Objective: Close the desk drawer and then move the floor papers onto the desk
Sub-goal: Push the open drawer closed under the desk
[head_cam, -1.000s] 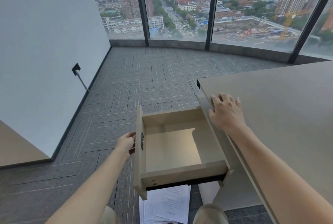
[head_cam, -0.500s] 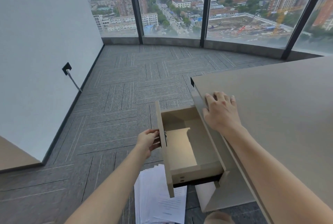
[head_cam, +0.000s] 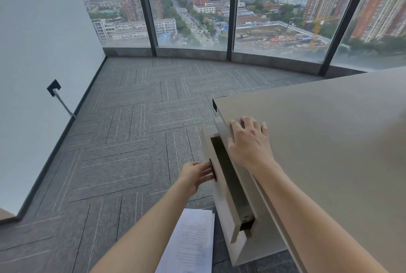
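Beside the desk (head_cam: pixel 329 140), left fingers (head_cam: pixel 206 168) grip the drawer (head_cam: pixel 222 195) handle; right fingers (head_cam: pixel 243 124) lie flat.

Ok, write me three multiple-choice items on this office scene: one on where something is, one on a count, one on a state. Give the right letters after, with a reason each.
1. Where do the papers lie?
A. on the desk top
B. on the carpet beside the desk, below the drawer
C. inside the drawer

2. How many hands touch the desk or its drawer?
A. none
B. one
C. two

3. What state is the drawer in?
A. pulled fully out
C. shut flush
B. nearly shut, a narrow gap left

Key:
1 B, the white sheets rest on the grey floor under the drawer's near end.
2 C, the left hand is at the drawer front's handle and the right hand lies flat on the desk edge.
3 B, a dark slit shows between the drawer front and the desk body.
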Tool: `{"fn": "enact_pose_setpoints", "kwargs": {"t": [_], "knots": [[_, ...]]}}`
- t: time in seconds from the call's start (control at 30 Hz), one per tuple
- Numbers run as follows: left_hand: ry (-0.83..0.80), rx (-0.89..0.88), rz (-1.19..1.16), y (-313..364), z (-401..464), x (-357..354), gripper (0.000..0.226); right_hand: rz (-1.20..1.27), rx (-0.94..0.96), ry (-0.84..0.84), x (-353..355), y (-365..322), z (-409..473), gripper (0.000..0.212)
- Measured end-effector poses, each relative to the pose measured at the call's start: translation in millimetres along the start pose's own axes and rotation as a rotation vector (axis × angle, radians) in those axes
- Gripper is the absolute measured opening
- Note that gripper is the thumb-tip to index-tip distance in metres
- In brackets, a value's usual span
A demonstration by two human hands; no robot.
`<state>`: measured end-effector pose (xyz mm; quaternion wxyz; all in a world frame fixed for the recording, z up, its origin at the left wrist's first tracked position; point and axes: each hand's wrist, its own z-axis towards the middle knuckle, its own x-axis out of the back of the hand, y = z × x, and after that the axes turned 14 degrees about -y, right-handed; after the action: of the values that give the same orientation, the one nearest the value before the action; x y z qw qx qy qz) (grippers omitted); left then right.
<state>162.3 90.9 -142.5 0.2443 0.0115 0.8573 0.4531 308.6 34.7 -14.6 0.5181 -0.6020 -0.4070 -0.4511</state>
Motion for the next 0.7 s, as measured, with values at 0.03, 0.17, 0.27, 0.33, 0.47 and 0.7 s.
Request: {"fn": "enact_pose_setpoints", "kwargs": {"t": [0.03,0.17,0.27,0.33,0.47,0.7], "knots": [[-0.005,0.001,-0.014,0.4,2.1,-1.6,0.043,-0.003,0.000,0.002,-0.3,-0.2,0.1,0.044],[-0.044,-0.007,-0.067,-1.8,7.6,-9.9,0.050,-0.007,-0.001,0.005,-1.5,-0.7,0.6,0.044],[-0.087,-0.023,-0.109,-4.5,13.9,-16.6,0.050,-0.008,-0.007,0.011,-1.8,-0.2,1.0,0.043],[-0.119,-0.021,-0.110,-6.8,16.8,-23.9,0.047,-0.002,-0.011,0.013,-1.4,-0.2,1.1,0.041],[-0.127,-0.019,-0.081,-12.2,25.2,-33.4,0.045,-0.004,-0.010,0.011,-1.8,-1.0,0.5,0.042],[-0.113,-0.034,-0.085,-13.9,30.2,-36.6,0.032,0.001,-0.011,0.014,-4.6,-2.3,2.4,0.041]]}}
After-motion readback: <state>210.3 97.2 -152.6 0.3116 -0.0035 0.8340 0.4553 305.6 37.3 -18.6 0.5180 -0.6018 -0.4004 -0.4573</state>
